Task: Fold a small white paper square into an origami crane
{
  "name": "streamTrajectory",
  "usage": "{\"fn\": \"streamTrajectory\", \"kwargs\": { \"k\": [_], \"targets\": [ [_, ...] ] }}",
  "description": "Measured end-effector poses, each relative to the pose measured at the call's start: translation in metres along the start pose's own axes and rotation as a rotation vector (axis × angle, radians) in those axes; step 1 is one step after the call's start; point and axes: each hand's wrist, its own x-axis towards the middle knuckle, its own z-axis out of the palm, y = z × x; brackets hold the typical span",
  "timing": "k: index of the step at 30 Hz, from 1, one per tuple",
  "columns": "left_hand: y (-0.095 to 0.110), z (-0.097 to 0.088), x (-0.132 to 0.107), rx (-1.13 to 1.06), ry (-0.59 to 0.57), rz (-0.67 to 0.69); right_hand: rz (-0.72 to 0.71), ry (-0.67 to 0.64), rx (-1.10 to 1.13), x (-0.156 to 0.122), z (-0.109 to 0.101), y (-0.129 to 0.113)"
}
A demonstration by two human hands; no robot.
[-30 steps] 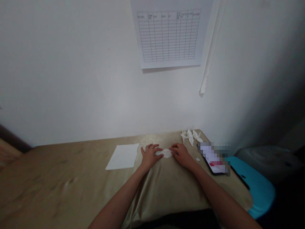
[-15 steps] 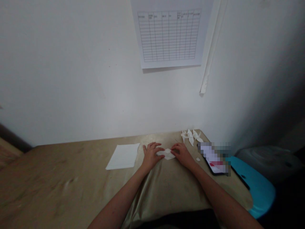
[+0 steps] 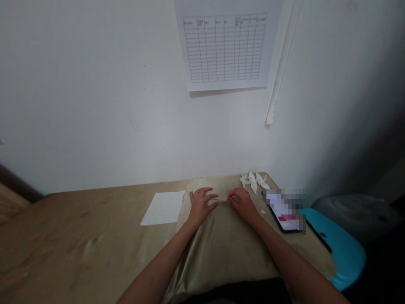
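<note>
A small folded piece of white paper [image 3: 222, 199] spans the gap between my two hands, just above the tan cloth. My left hand [image 3: 201, 203] pinches its left end between thumb and forefinger, the other fingers spread. At the right end, my right hand [image 3: 243, 203] grips the paper with fingertips and thumb. The paper shows as a thin, nearly edge-on strip, so its folds cannot be made out. To the left of my left hand lies a lined white sheet [image 3: 163, 207]. Several folded white paper figures [image 3: 254, 181], which look like cranes, stand beyond my right hand.
The tan cloth-covered table [image 3: 95, 236] meets the white wall. A phone [image 3: 283, 213], partly blurred out, lies right of my right arm, near a small white scrap [image 3: 263, 212]. A turquoise stool [image 3: 348, 249] stands past the right edge. A printed table sheet [image 3: 226, 50] hangs above.
The folded paper has gone from a wider, flatter shape facing me to a narrow strip between my fingers. Both hands have stayed almost in place.
</note>
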Motion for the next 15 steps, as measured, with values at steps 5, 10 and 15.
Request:
{"fn": "streamTrajectory", "kwargs": {
  "k": [5, 10, 15],
  "targets": [
    [0.0, 0.0, -0.001, -0.003, 0.018, 0.019, -0.073, 0.016, -0.126, -0.001, 0.0, -0.002],
    [0.002, -0.002, 0.0, 0.021, 0.029, 0.032, -0.14, -0.012, -0.194, -0.002, -0.004, -0.01],
    [0.0, -0.002, 0.0, 0.033, -0.001, 0.038, -0.145, -0.055, -0.195, -0.003, -0.005, -0.012]
  ]
}}
